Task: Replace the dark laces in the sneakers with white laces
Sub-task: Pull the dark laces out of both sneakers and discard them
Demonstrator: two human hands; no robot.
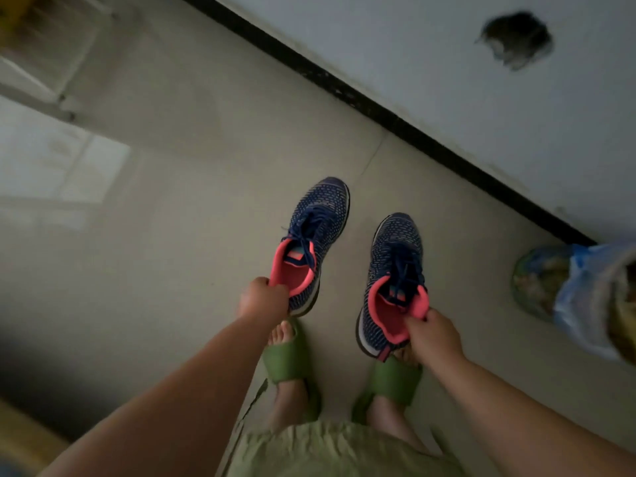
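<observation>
- Head view: we stand on a pale tiled floor point(172, 235) in green slides point(285, 359), a sneaker lifted in each hand, both shoes hanging toe-forward above the tiles near the dark baseboard point(395, 122).
- Our left hand point(263, 297) pinches the coral heel collar of the left sneaker point(316, 235), fingers curled over the rim.
- Our right hand point(435, 335) grips the heel collar of the right sneaker point(395, 270), thumb inside the opening.
- The dark laces point(306, 228) remain threaded through both shoes; we see no white laces anywhere.
- A blue plastic bag point(581, 297) sits by the wall toward the floor's right edge.
- We judge this the fetching step, before any unlacing. Next calls for setting the pair down somewhere workable and loosening the dark laces from the top eyelets.
</observation>
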